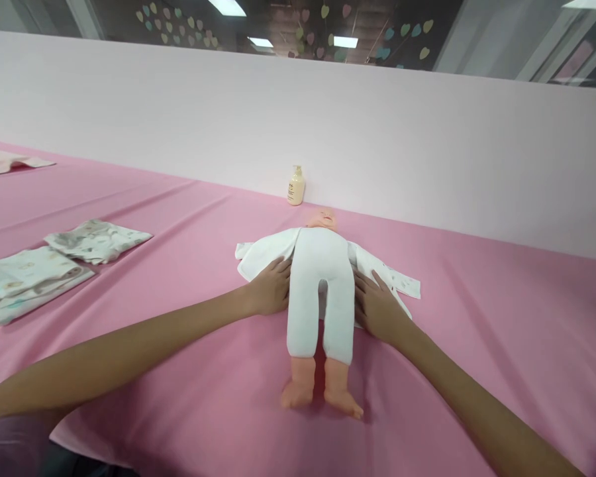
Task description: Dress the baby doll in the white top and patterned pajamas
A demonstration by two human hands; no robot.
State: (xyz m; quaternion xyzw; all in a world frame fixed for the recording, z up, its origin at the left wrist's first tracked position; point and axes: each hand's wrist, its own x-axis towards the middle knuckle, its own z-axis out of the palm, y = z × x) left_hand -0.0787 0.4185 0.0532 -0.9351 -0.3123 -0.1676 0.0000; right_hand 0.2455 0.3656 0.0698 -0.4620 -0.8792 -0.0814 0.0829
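A baby doll (322, 265) with a white cloth body lies on its back on the pink sheet (193, 384), its bare feet toward me. Spread out beneath it is a white baby shirt (267, 254), with sleeves reaching out to both sides. My left hand (272, 286) rests against the doll's left-of-view side, fingers stretched over the shirt. On the opposite side, my right hand (377, 306) lies along the doll's hip with its fingers extended and apart, also over the shirt. The doll's arms are hidden.
A cream pump bottle (296, 187) stands behind the doll's head, near the white wall (179, 119). Folded patterned baby clothes (30, 278) and a patterned cloth (97, 240) lie at the left. A pale pink cloth (4, 161) is at the far left edge.
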